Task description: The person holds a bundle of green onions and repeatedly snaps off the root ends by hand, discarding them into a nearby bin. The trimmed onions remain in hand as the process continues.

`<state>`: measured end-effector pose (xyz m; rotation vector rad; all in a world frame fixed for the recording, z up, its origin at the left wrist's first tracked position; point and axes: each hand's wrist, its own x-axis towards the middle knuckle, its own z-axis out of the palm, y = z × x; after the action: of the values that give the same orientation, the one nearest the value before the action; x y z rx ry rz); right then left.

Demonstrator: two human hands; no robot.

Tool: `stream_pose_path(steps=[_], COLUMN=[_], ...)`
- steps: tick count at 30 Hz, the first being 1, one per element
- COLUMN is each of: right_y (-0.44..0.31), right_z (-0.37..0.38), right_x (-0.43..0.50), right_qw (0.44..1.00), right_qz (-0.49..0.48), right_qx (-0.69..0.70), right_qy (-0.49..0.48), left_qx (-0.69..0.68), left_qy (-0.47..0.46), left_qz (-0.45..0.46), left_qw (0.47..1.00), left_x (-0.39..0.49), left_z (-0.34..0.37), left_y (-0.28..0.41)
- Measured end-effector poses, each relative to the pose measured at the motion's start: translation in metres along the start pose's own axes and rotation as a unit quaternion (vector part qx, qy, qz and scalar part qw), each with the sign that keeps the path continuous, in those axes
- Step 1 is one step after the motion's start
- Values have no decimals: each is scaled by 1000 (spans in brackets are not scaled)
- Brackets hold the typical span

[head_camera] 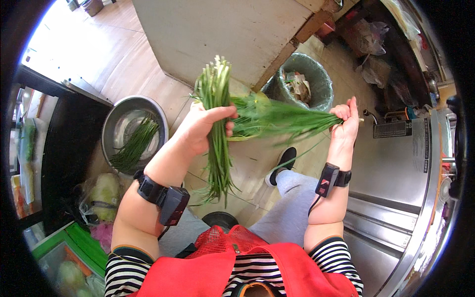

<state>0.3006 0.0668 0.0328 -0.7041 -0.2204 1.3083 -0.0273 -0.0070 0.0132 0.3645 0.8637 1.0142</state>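
Observation:
My left hand [207,128] is closed around an upright bunch of garlic chives [219,89], with the pale cut ends at the top and the green tips hanging below. At the right, my right hand [345,118] grips one end of a second, blurred bunch of chives [285,117]. That bunch stretches level towards my left hand, and its far end passes behind the upright bunch. Some yellowish leaves [259,100] show among it. On the left, a steel basin [161,115] on the floor holds another bunch of chives [137,144].
Beyond my right hand stands a lined waste bin [323,78] with refuse inside. A stainless steel cabinet [389,159] is at the right. Bagged cabbage [105,200] and a green crate [87,247] of vegetables sit at the lower left. A pale panel [222,29] rises ahead.

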Motion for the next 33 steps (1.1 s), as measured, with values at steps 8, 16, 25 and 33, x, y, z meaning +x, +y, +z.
stream_pose_path(steps=[8,16,25,33], right_y=[75,89,84,77], right_z=[46,61,60,57], right_x=[-67,-90,-87,-82], right_qw=[923,846,859,881], right_qz=[67,111,63,76], right_qx=[-342,-441,-460,-408], right_qy=[-161,-279,-217,-229], left_qx=[-171,-189,-221,-211], left_qy=[-257,-294,-274,-279], left_qz=[-150,-164,-151,-141], left_qw=[939,922,924,926], left_x=[2,4,4,7], left_z=[7,10,10,10], left_y=[-12,-17,-17,-18])
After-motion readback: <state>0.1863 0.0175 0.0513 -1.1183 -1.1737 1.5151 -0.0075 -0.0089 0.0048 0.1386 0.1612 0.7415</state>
